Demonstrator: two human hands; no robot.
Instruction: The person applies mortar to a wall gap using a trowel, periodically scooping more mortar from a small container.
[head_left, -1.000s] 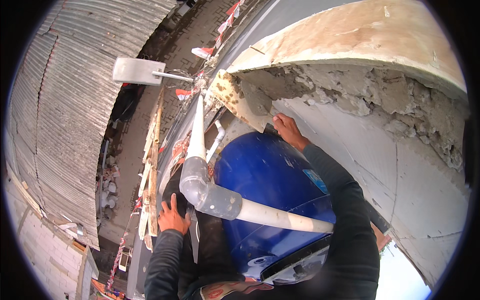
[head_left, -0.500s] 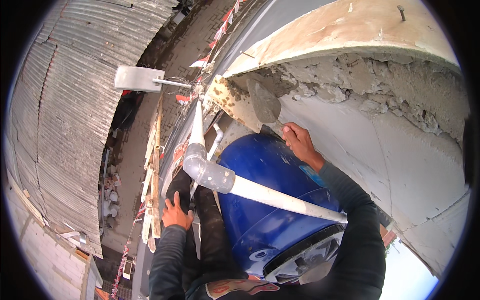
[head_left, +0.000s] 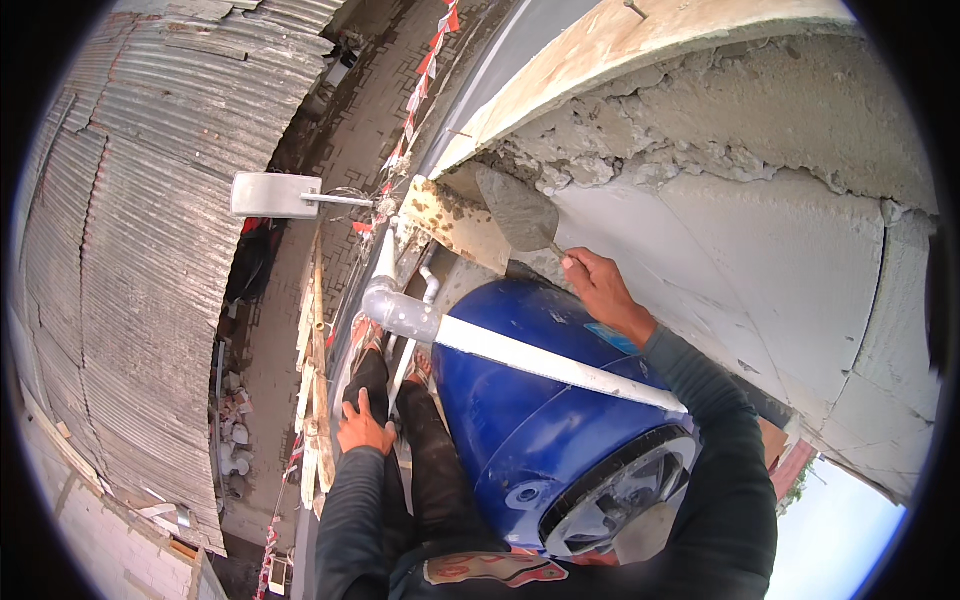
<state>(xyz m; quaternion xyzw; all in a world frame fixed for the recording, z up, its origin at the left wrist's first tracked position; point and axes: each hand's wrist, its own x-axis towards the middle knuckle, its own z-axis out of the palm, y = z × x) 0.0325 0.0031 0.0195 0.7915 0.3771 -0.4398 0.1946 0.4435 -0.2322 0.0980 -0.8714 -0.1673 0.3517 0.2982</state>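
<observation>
My right hand is closed around the handle of a pointed masonry trowel. The blade is grey with mortar and lies beside a stained, pale board, below the rough mortar edge of the wall. I cannot tell whether the blade touches either. My left hand is at my thigh, empty, with its fingers spread. Between my arms stands a big blue water tank with a dark-rimmed lid. A white pipe with a grey elbow crosses over the tank.
A street lamp juts out left of the board. Bamboo and wooden poles stand beside my left arm. Far below lies a paved lane, with a corrugated roof to the left. Red and white bunting runs along the lane. Nails stick out of the curved formwork.
The view has shifted, showing more of the wall at right and my feet below. The trowel blade now shows its face more broadly. My left hand stays by my thigh.
</observation>
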